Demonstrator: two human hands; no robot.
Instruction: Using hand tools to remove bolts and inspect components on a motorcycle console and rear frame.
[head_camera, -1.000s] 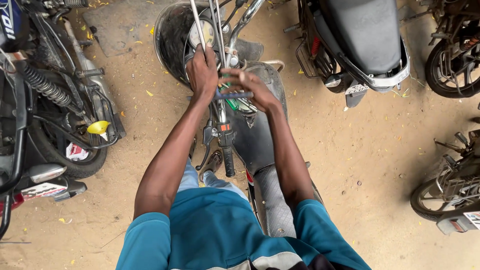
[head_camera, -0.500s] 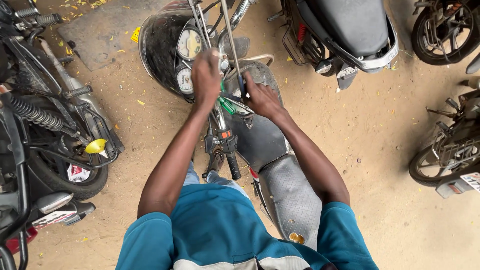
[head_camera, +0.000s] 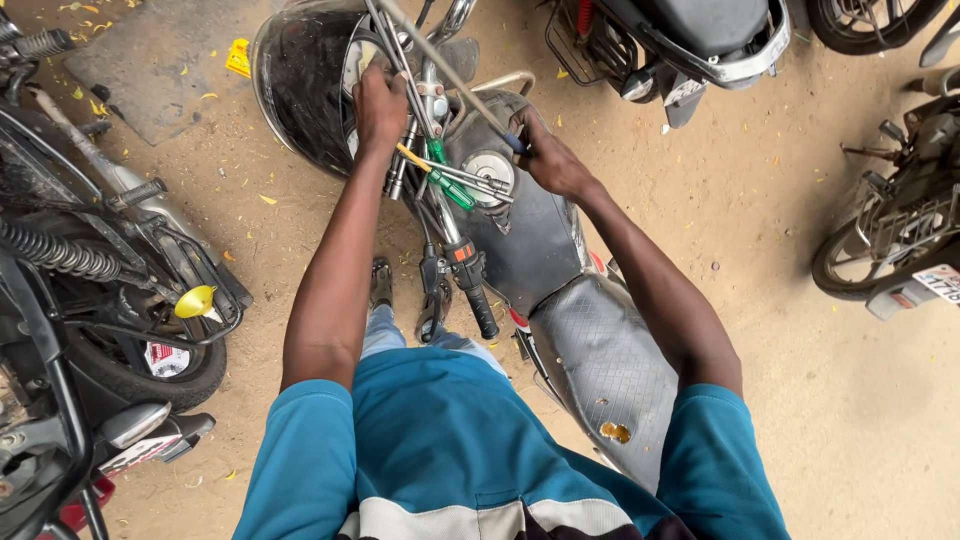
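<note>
Green-handled screwdrivers (head_camera: 450, 185), two counted, lying across black motorcycle fuel tank (head_camera: 535, 235); left hand (head_camera: 380, 100) clamped round chrome cables (head_camera: 400, 45); right hand (head_camera: 545, 155) closed on blue-tipped rod (head_camera: 455, 75).

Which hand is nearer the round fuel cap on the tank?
Right. The right hand rests on the tank just beside the fuel cap; the left hand grips the handlebar area farther off, across the screwdrivers.

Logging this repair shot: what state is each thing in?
left hand: closed around the handlebar area
right hand: on the fuel tank, gripping a tool
fuel tank: cap shut
screwdrivers: lying across the tank
seat: stained
yellow funnel: perched on neighbouring motorcycle
</note>
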